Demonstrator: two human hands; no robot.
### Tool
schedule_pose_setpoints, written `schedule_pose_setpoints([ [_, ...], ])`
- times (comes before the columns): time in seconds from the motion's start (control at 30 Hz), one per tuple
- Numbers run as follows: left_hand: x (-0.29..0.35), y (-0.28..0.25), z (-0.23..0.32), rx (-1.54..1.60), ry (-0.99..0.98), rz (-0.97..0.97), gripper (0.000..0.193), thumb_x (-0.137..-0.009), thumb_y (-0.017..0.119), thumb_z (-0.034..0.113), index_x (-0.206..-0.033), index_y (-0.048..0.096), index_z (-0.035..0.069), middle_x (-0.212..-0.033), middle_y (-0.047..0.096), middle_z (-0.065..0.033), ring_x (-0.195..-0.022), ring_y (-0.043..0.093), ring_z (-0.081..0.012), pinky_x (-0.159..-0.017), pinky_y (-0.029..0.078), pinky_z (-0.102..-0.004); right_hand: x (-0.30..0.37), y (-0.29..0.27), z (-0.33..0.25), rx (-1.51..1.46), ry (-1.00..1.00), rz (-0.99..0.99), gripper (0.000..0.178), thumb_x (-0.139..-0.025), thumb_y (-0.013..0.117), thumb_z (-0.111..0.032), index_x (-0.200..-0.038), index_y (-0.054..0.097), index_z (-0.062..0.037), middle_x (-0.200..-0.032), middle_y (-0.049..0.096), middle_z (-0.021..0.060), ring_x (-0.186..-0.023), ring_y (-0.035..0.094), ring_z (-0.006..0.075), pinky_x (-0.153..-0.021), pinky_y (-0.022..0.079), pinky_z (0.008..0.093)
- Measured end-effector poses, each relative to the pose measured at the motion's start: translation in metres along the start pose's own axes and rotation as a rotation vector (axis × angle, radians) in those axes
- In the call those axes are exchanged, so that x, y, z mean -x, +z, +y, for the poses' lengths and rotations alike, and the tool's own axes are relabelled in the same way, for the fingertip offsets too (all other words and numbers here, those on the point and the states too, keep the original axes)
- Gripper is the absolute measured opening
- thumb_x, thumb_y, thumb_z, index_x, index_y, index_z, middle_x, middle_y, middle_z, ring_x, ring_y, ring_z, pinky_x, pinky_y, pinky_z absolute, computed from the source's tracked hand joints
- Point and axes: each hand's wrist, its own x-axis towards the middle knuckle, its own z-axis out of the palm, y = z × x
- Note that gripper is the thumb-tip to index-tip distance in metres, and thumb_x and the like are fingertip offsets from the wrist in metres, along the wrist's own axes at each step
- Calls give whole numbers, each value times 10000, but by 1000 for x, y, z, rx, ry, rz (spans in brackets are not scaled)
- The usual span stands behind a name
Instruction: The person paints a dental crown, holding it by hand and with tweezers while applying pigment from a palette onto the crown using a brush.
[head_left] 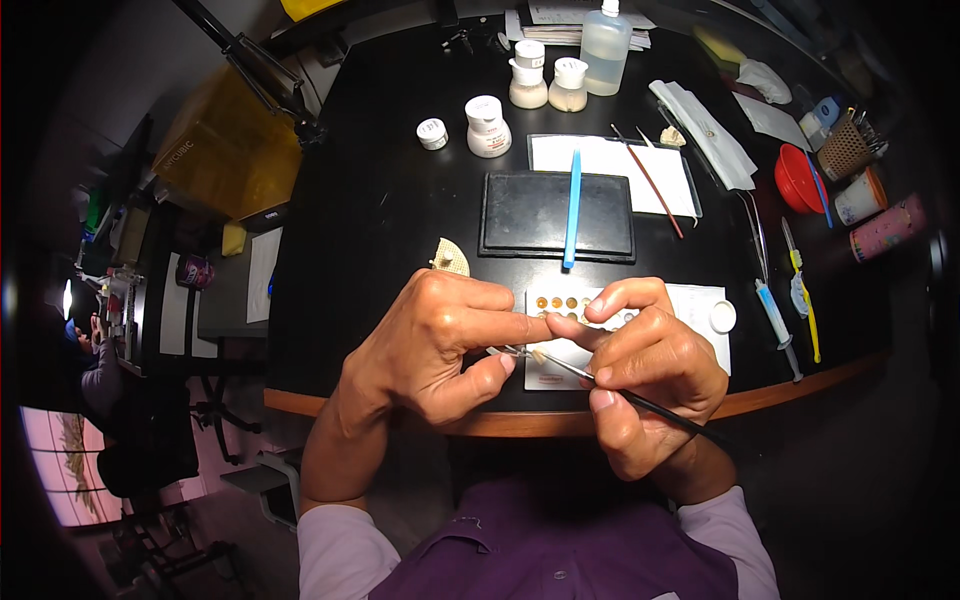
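My right hand (655,375) pinches a slim brush (655,407) with a dark handle and a metal ferrule. The brush's tip points left, to a tiny cream-coloured piece (539,356) between my hands. My left hand (445,345) is closed, thumb and fingers around a small shiny metal thing beside that piece; its kind is mostly hidden. The left index fingertip touches the right hand's fingers. Beneath both hands lies a white palette card (680,300) with round amber wells, partly covered. A cream honeycomb peg tray (452,258) shows just beyond my left hand.
Ahead sit a black flat case (520,215) with a blue stick (573,205) across it, white-capped jars (487,128) and a clear bottle (605,50). At right are a syringe (773,320), a yellow tool (805,300) and a red bowl (798,180). The table's wooden edge (480,424) is close to me.
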Motion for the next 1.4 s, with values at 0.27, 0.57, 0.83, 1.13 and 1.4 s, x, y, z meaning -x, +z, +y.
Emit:
schedule_pose_setpoints([
  [0.27, 2, 2, -1, 44, -8, 22, 484, -719, 625, 157, -1153, 816, 61, -611, 544, -79, -487, 536, -239, -480, 429, -372, 1, 0, -2, 45, -52, -57, 216, -759, 631, 77, -949, 628, -27, -865, 645, 92, -1051, 626, 311, -944, 619, 465],
  [0.57, 2, 2, 1, 74, -34, 15, 454, -734, 622, 144, -1135, 810, 46, -619, 560, -90, -510, 561, -244, -488, 434, -378, 1, 2, 0, 100, -67, -12, 249, -695, 677, 100, -914, 662, -19, -849, 681, 83, -1007, 696, 333, -876, 612, 405],
  [0.83, 1, 1, 2, 82, -33, 23, 412, -743, 624, 150, -1091, 807, 29, -627, 575, -94, -518, 578, -251, -492, 441, -386, 0, 3, -1, 85, -87, -22, 249, -701, 693, 90, -922, 673, -24, -857, 685, 88, -1022, 670, 321, -846, 663, 392],
  [1.13, 1, 1, 2, 112, -25, 1, 386, -741, 633, 147, -1053, 788, -19, -680, 616, -133, -559, 606, -277, -513, 457, -390, 1, 5, -3, 142, -144, -1, 289, -711, 705, 103, -960, 674, -41, -871, 693, 84, -1002, 674, 310, -868, 656, 414],
  [1.4, 2, 1, -2, 111, -16, -8, 388, -743, 636, 148, -1056, 779, -32, -693, 628, -141, -569, 614, -283, -519, 462, -389, 2, 6, -1, 182, -144, 7, 298, -692, 717, 117, -939, 677, -46, -880, 702, 81, -1000, 689, 316, -864, 646, 415],
])
